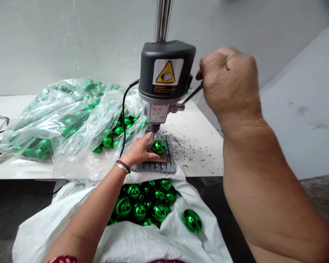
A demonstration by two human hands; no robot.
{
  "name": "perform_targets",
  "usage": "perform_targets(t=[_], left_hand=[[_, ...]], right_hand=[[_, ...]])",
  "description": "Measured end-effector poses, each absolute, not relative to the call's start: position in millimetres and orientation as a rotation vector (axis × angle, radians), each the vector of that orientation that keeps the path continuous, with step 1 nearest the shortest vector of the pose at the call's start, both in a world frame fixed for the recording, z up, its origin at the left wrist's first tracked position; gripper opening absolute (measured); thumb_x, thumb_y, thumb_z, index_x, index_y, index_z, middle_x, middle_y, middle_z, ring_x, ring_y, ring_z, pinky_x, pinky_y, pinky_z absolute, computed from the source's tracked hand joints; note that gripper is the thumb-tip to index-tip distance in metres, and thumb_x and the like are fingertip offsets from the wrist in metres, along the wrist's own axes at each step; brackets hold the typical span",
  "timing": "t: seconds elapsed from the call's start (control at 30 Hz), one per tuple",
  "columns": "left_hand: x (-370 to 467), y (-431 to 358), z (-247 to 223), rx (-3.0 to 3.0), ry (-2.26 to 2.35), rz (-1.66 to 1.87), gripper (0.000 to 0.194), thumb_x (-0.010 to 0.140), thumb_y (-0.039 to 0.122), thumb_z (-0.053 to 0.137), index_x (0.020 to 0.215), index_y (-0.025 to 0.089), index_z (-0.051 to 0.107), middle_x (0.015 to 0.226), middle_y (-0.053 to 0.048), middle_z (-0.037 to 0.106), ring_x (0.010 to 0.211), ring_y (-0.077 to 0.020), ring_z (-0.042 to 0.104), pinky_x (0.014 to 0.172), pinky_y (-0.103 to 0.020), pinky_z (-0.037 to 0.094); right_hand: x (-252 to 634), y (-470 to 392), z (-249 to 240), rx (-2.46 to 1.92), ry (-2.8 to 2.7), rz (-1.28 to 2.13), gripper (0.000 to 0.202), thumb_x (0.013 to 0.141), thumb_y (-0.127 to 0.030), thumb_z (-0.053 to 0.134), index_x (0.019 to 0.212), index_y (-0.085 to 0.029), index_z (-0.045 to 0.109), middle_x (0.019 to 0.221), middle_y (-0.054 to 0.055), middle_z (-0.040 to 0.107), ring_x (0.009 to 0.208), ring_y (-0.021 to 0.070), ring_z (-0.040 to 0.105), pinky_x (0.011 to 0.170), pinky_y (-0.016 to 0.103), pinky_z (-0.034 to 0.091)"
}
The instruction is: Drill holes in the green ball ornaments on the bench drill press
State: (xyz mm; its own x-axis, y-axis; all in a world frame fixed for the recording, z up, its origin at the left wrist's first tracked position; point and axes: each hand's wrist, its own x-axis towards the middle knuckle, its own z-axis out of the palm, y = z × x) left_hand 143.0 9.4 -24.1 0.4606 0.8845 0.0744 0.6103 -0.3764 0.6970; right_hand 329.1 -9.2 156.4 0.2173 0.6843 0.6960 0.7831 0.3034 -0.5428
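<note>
A small grey bench drill press stands on a white table. My right hand is closed around its thin black feed lever. My left hand rests on the drill's slotted base plate and steadies a shiny green ball that sits in a brown holder right under the drill tip. A bracelet is on my left wrist.
A clear plastic bag full of green balls lies on the table at left. A white sack on my lap holds several more green balls; one ball lies on its edge. Dark shavings litter the table right of the drill. Cables at far left.
</note>
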Motion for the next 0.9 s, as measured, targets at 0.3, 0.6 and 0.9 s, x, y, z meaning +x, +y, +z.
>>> perform_targets(t=[0.3, 0.6, 0.9], left_hand=[[164, 1, -41, 2.164, 1.395, 0.591, 0.037, 0.076, 0.034, 0.068, 0.111, 0.024, 0.072, 0.107, -0.009, 0.072, 0.108, -0.0324, 0.057, 0.1, -0.049, 0.039], [144, -45, -64, 2.096, 1.391, 1.079, 0.028, 0.08, 0.024, 0.057, 0.105, 0.023, 0.07, 0.111, -0.01, 0.069, 0.106, -0.0267, 0.061, 0.1, -0.046, 0.045], [167, -94, -32, 0.746, 0.733, 0.657, 0.049, 0.079, 0.054, 0.065, 0.115, 0.022, 0.06, 0.098, -0.007, 0.067, 0.077, -0.0149, 0.064, 0.08, -0.034, 0.053]], right_hand=[[343, -21, 91, -1.452, -1.473, 0.182, 0.064, 0.089, -0.065, 0.029, 0.137, -0.022, 0.033, 0.093, 0.005, 0.055, 0.077, 0.0125, 0.051, 0.07, 0.028, 0.046], [370, -40, -84, -1.779, -1.728, 0.4, 0.047, 0.081, -0.04, 0.05, 0.124, -0.02, 0.057, 0.121, 0.015, 0.054, 0.118, 0.0271, 0.048, 0.103, 0.049, 0.042], [341, -107, -27, -1.476, -1.766, 0.721, 0.079, 0.074, -0.039, 0.065, 0.143, -0.029, 0.027, 0.132, 0.007, 0.051, 0.12, 0.0161, 0.055, 0.106, 0.034, 0.047]])
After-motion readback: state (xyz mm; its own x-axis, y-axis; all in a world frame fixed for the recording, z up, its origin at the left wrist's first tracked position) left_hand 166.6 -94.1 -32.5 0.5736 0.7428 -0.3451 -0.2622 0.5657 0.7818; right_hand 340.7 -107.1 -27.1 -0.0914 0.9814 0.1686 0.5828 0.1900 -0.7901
